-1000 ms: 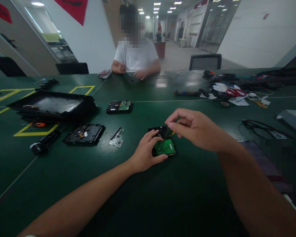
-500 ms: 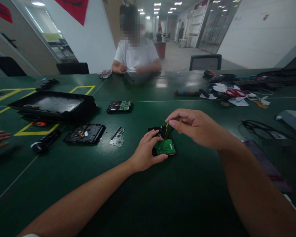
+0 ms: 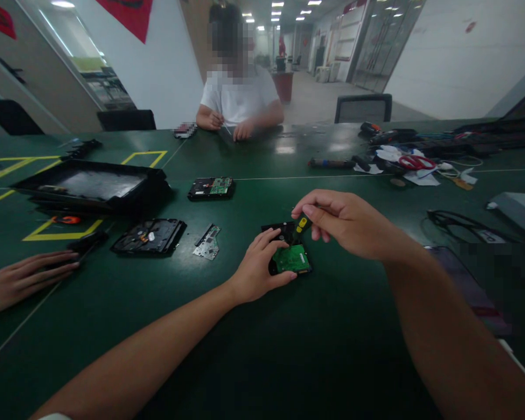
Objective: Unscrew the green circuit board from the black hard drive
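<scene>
Over the drive on the table, my right hand, fingers pinching the driver, has rolled its yellow into view, likely mid-twist; my left hand, half spread, steadies the drive.

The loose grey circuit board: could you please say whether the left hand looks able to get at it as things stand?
Probably yes: the loose circuit board lies just left of the left hand with no object between them, though it would first need to release the hard drive.
</scene>
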